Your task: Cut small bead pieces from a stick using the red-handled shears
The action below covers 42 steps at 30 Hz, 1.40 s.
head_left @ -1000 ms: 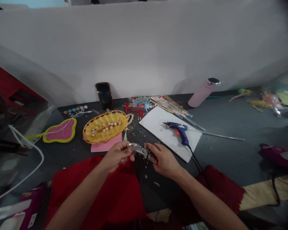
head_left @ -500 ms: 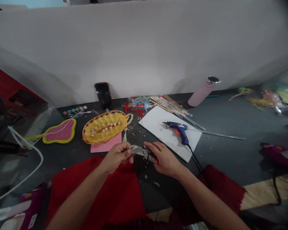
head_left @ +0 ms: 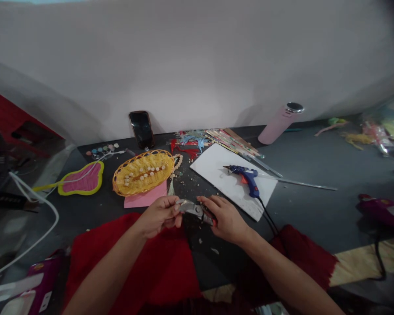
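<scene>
My right hand (head_left: pixel 225 218) grips metal cutting pliers (head_left: pixel 192 208) with red handles, jaws pointing left. My left hand (head_left: pixel 159 214) is pinched at the jaw tips, holding something too small to make out. Both hands hover over the dark table just above a red cloth (head_left: pixel 144 262). Small pale crumbs lie on the table beneath the pliers. A yellow woven basket (head_left: pixel 142 172) with several pale beads stands just beyond my left hand, on a pink paper (head_left: pixel 144 199).
A blue glue gun (head_left: pixel 248 177) lies on a white board (head_left: pixel 216 168) to the right. A phone (head_left: pixel 142 129) leans on the wall. A pink bottle (head_left: pixel 277 124), tassels and sticks (head_left: pixel 230 142), a pink-green mat (head_left: pixel 82 179), white cable (head_left: pixel 36 205).
None beyond a slight shift of the camera; both hands stay together at the pliers.
</scene>
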Each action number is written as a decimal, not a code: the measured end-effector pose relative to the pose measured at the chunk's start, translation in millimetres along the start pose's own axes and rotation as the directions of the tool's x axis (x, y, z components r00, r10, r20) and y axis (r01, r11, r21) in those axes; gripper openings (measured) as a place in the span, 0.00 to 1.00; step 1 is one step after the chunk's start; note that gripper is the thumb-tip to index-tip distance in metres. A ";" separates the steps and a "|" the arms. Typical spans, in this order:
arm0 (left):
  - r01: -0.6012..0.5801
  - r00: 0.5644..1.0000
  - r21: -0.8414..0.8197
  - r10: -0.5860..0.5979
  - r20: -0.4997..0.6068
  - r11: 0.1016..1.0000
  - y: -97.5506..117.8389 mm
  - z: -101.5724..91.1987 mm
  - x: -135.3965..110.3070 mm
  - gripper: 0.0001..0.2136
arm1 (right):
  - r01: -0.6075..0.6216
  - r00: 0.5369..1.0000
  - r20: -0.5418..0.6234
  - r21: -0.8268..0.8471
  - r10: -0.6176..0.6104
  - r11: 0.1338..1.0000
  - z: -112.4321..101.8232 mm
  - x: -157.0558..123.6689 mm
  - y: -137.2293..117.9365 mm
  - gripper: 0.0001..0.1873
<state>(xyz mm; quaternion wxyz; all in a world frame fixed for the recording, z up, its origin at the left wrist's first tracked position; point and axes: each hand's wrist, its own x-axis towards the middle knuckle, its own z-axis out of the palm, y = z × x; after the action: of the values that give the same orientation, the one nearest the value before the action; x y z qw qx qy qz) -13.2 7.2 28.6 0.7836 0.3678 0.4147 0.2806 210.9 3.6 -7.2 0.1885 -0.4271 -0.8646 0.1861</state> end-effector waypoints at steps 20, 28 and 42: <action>-0.229 0.899 0.488 0.375 -0.226 0.842 -7.2 4.9 3.6 0.10 | -0.040 0.999 -0.018 -0.053 0.039 0.998 0.6 1.7 1.8 0.36; -0.083 0.996 0.107 0.087 -0.036 0.991 -2.2 1.3 1.3 0.14 | 0.014 0.999 0.030 -0.034 -0.013 0.999 -6.4 2.6 2.3 0.35; -0.147 0.978 0.119 0.162 -0.129 0.982 -6.2 1.3 6.0 0.08 | -0.052 0.999 0.007 -0.064 0.053 0.997 -1.8 -0.2 -1.7 0.30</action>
<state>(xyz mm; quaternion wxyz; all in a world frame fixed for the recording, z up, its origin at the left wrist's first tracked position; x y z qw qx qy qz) -8.2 7.8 21.5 0.7076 0.4210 0.4528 0.3422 210.8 2.7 -4.8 0.1659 -0.4546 -0.8594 0.1652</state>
